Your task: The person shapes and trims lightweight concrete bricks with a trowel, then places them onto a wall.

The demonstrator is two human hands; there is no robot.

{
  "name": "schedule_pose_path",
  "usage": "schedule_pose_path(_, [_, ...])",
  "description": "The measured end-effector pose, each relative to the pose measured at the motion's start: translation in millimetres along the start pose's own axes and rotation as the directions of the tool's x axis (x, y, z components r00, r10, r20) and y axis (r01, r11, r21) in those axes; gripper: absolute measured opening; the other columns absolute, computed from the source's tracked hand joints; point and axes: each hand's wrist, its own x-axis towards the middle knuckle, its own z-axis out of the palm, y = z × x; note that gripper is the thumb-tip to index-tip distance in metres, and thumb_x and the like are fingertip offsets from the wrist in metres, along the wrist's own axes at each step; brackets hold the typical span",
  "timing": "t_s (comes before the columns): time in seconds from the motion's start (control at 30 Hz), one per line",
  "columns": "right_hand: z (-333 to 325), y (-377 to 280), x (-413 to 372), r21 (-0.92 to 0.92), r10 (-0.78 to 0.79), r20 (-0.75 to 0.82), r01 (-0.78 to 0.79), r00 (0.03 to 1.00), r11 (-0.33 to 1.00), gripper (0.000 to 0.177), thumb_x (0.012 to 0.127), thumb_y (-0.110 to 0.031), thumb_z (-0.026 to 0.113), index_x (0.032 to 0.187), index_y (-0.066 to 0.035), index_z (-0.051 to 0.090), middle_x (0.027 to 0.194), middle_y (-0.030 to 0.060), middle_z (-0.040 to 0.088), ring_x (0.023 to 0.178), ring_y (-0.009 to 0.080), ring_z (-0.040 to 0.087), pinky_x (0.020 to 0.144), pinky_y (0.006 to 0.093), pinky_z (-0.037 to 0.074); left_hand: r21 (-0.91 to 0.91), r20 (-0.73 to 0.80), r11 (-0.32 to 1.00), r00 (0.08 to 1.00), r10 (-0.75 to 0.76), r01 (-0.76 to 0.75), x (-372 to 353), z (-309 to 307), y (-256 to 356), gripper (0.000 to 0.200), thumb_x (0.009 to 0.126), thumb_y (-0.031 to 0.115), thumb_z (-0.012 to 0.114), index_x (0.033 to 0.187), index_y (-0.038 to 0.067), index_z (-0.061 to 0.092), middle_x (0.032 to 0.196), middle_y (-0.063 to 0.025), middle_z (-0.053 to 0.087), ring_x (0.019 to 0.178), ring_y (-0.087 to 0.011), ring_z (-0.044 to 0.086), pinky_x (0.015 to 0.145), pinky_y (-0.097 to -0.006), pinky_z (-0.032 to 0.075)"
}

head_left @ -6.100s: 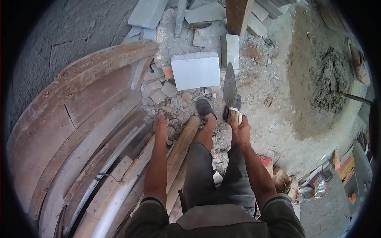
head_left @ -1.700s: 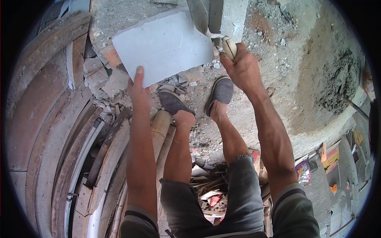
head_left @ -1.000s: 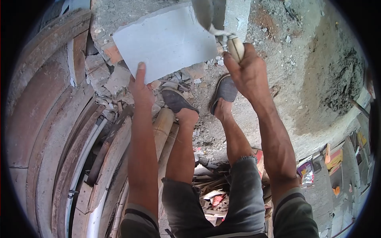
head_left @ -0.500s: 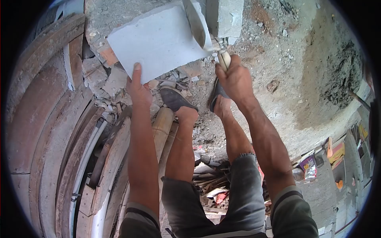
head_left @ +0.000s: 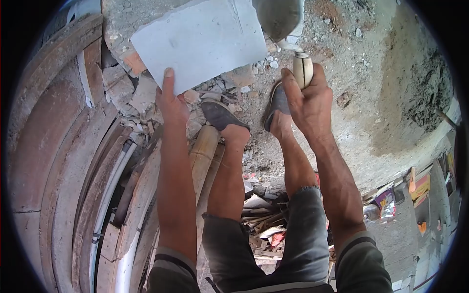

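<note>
Two hands, one smooth grey block (head_left: 200, 41).
Left hand (head_left: 171, 100), fingers straight, presses its near edge; right hand (head_left: 308, 95) clamps a pale-handled trowel (head_left: 281, 19) beside its right corner, open dirt (head_left: 361, 97) beyond.

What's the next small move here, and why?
Probably swing the trowel down onto the block near its right edge: the left hand steadies the block's near edge, and the right hand holds the trowel raised beside it.

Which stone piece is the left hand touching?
The large pale-grey block: the left hand has fingers on its near edge. Small broken chunks nearby lie untouched; the right hand grips a trowel.
</note>
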Motion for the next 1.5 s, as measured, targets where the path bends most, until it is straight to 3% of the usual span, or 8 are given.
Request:
schedule_pose_path(0.27, [6,35,2,-0.165,-0.068,0.048,0.075,0.997,0.983,0.032,0.092,-0.027,0.071,0.099,-0.002,0.053,0.072,0.016,0.066,0.067,0.0142,0.065,0.058,0.0321,0.052,-0.05,0.056,0.997,0.996,0.064,-0.061,8,0,-3,0.06,0.088,0.038,0.073,0.136,0.009,0.052,0.129,-0.004,0.059,0.119,-0.0193,0.057,0.093,-0.0375,0.049])
schedule_pose_path(0.73, [31,53,-12,0.042,-0.113,-0.218,0.125,0.969,0.991,0.036,0.087,-0.03,0.07,0.103,-0.001,0.056,0.08,0.025,0.069,0.071,0.0412,0.07,0.064,0.0469,0.056,-0.05,0.075,0.996,0.994,0.076,-0.073,3,0,-6,0.063,0.088,0.038,0.073,0.139,0.007,0.05,0.129,-0.0056,0.059,0.119,-0.0202,0.057,0.095,-0.0384,0.049])
schedule_pose_path(0.8, [34,71,1,-0.444,-0.017,0.057,0.04,0.998,0.895,0.034,0.086,-0.025,0.073,0.103,-0.001,0.056,0.078,0.0227,0.069,0.069,0.035,0.071,0.061,0.0414,0.056,-0.034,0.073,0.998,0.996,0.046,-0.043,7,1,-4,0.063,0.089,0.038,0.073,0.138,0.007,0.05,0.129,-0.0054,0.059,0.119,-0.0203,0.057,0.096,-0.039,0.05])
schedule_pose_path(1.0, [15,33,-21,0.031,-0.079,-0.171,0.086,0.982,0.996,0.035,0.089,-0.029,0.067,0.106,-0.001,0.056,0.08,0.0244,0.069,0.071,0.0443,0.069,0.066,0.0501,0.056,-0.035,0.069,0.997,0.995,0.076,-0.074,6,1,-3,0.065,0.087,0.04,0.074,0.138,0.006,0.051,0.128,-0.0043,0.06,0.118,-0.019,0.057,0.095,-0.0376,0.049])
schedule_pose_path(1.13, [23,64,-6,-0.447,-0.041,0.077,0.071,0.996,0.892,0.035,0.088,-0.027,0.069,0.11,-0.003,0.057,0.077,0.0228,0.069,0.068,0.0397,0.071,0.064,0.0466,0.057,-0.062,0.104,0.996,0.992,0.073,-0.067,9,7,-1,0.065,0.087,0.04,0.074,0.138,0.006,0.051,0.128,-0.0044,0.06,0.118,-0.0192,0.058,0.095,-0.0382,0.049])
schedule_pose_path(1.33, [24,55,-34,0.064,-0.077,-0.221,0.093,0.972,0.994,0.037,0.089,-0.026,0.069,0.115,-0.002,0.055,0.079,0.0232,0.069,0.073,0.0393,0.071,0.066,0.0447,0.057,-0.021,0.072,0.998,0.995,0.067,-0.065,8,0,-3,0.064,0.088,0.04,0.073,0.138,0.007,0.051,0.127,-0.0058,0.06,0.118,-0.0202,0.058,0.096,-0.0383,0.048])
schedule_pose_path(1.4, [29,74,-19,-0.491,0.065,0.139,0.011,0.988,0.871,0.04,0.09,-0.026,0.069,0.112,0.003,0.052,0.077,0.0242,0.068,0.072,0.0411,0.07,0.063,0.0468,0.055,-0.013,0.049,0.999,0.998,0.043,-0.043,5,5,-1,0.065,0.087,0.04,0.074,0.138,0.007,0.051,0.128,-0.0059,0.06,0.118,-0.0199,0.057,0.097,-0.0379,0.047])
schedule_pose_path(1.5, [18,70,-23,-0.42,0.021,0.14,0.04,0.99,0.906,0.038,0.091,-0.029,0.067,0.108,0.002,0.052,0.077,0.0253,0.068,0.072,0.0435,0.069,0.065,0.0497,0.055,-0.018,0.046,0.996,0.995,0.085,-0.085,5,12,4,0.064,0.088,0.039,0.074,0.137,0.005,0.051,0.128,-0.0061,0.06,0.119,-0.0199,0.057,0.099,-0.0383,0.047])
